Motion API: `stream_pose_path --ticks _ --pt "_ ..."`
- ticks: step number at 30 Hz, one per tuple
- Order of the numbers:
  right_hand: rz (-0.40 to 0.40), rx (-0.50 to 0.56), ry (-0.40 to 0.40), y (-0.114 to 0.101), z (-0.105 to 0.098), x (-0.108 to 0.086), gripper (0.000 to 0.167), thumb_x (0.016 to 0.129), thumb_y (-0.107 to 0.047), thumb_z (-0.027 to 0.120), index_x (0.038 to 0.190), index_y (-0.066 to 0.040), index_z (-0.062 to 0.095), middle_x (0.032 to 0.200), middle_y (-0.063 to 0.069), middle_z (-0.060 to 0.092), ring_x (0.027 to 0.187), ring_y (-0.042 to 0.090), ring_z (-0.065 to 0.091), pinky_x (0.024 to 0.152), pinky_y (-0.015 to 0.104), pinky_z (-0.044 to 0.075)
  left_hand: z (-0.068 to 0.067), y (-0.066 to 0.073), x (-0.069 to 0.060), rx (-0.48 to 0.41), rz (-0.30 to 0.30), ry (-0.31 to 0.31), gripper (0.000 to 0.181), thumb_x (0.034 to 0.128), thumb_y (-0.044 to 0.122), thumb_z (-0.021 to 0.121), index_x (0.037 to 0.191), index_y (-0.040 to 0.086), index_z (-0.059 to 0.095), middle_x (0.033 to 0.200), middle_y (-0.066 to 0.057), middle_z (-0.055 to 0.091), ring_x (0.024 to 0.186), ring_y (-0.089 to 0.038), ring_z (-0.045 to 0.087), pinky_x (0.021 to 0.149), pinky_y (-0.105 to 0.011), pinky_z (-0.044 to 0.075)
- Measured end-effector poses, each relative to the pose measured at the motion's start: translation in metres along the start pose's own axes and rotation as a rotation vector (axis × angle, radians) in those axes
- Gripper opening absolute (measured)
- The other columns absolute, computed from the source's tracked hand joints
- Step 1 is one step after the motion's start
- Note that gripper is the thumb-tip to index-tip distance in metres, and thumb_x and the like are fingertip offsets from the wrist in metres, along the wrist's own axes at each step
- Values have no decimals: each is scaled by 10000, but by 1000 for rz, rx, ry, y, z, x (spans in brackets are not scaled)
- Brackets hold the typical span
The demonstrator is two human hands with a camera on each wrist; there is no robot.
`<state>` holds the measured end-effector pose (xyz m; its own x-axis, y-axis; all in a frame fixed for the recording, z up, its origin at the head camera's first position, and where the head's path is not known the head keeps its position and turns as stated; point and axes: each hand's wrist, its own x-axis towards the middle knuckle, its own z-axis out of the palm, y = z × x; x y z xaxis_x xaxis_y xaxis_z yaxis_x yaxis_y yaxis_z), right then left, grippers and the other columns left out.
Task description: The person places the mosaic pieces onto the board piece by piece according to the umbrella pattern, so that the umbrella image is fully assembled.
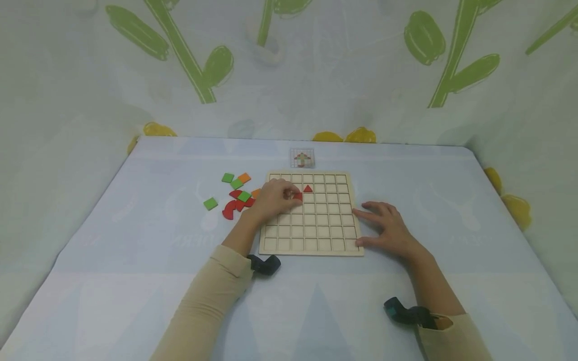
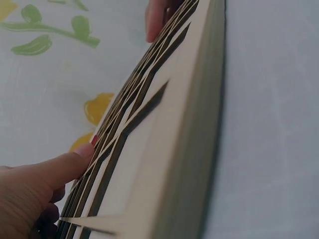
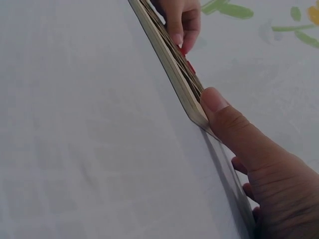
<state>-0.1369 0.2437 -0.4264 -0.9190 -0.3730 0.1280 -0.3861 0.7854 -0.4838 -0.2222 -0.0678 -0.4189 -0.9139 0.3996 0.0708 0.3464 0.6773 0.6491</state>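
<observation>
Over the upper left of the wooden grid board (image 1: 316,254), my left hand (image 1: 272,199) pinches a red piece (image 1: 298,196) between thumb and fingers, low at the squares. The piece's full outline is partly covered by the fingers. A red triangle (image 1: 308,189) lies in a square just right of it. My right hand (image 1: 387,228) rests at the board's right edge, fingers spread and fairly straight. In the right wrist view its thumb (image 3: 217,102) touches the board's corner area.
Left of the board lies a loose group of pieces: green squares (image 1: 210,203), orange ones (image 1: 244,177) and red curved ones (image 1: 229,210), some overlapping. A small picture card (image 1: 302,158) with a grid pattern lies behind the board. Dark wrist devices (image 1: 265,265) sit by both sleeves.
</observation>
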Motion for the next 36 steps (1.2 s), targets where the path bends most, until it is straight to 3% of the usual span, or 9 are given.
stream_pose_path --ticks 4,11,19,24,29,34,36 --pt "-20 9 0 0 1 1 730 679 -380 814 1315 -125 564 1355 161 426 1277 431 289 1009 620 203 -3 1 -3 -27 -10 -6 307 803 315 743 1066 161 710 827 7 577 842 -176 482 735 -327 405" --pt "-35 -1 5 1 2 2 737 668 -382 818 1311 -124 567 1349 160 429 1268 425 300 1001 616 212 -9 -2 -15 -32 -79 -15 329 807 356 720 1091 192 697 995 33 606 991 -167 466 927 -425 306" --pt "-16 -17 -2 0 1 2 738 674 -417 808 1311 -131 569 1350 160 426 1272 431 295 1006 626 205 -16 -5 -28 -12 -88 -17 294 798 352 732 1048 198 711 926 34 594 940 -167 471 870 -405 302" --pt "-41 -21 15 0 -1 2 728 673 -407 809 1301 -122 576 1337 174 434 1258 441 311 996 630 216 -23 -10 -36 -66 -95 -61 277 794 333 734 1042 210 713 980 39 593 985 -167 458 867 -378 364" --pt "-36 -18 14 3 0 2 723 674 -394 813 1302 -123 576 1341 160 433 1261 436 308 996 623 217 -33 -15 -46 -118 -31 -105 293 781 289 755 1050 182 711 1002 22 604 990 -179 464 841 -361 399" --pt "-44 -13 7 5 2 1 726 679 -391 811 1307 -118 570 1345 165 432 1264 432 304 994 622 212 -42 -21 -56 -136 83 -109 270 769 233 769 1025 153 730 922 15 618 907 -171 469 804 -344 374" --pt "-46 -9 8 5 2 1 723 681 -394 808 1306 -118 570 1345 165 432 1263 433 303 991 623 213 -45 -25 -60 -135 100 -112 262 759 225 777 1011 166 735 910 20 607 894 -166 459 801 -342 366"
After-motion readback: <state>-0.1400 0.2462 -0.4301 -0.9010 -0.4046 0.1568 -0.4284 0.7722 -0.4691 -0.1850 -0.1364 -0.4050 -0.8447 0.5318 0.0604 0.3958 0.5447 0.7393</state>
